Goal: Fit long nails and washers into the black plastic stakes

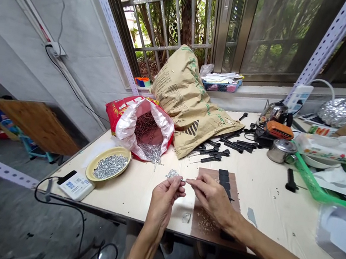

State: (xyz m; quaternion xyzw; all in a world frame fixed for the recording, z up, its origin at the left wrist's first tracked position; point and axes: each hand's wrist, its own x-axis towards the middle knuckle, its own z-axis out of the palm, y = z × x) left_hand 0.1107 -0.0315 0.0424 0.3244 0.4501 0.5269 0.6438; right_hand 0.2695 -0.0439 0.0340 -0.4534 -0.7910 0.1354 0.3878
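Note:
My left hand (167, 192) is closed, its thumb and fingers pinching a thin silver metal pin (183, 180) above the table. From the right, my right hand (213, 198) meets the pin's other end with its fingertips; the fingers are bent together and the thumb is mostly hidden. Just behind my left fingertips lies a small pile of silver metal pieces (172, 173). A brown board (201, 227) with crumbs on it sits under my right hand, and flat black pieces (223, 178) lie along it, partly covered by the hand.
A yellow bowl (90, 173) of small silver parts stands left, near a white power box (76, 186). Behind are an open red bag (114, 113) of long fasteners and a large brown paper sack (179, 91). Black plastic parts (212, 153), a metal cup (281, 151) and a green basket (308, 181) are right.

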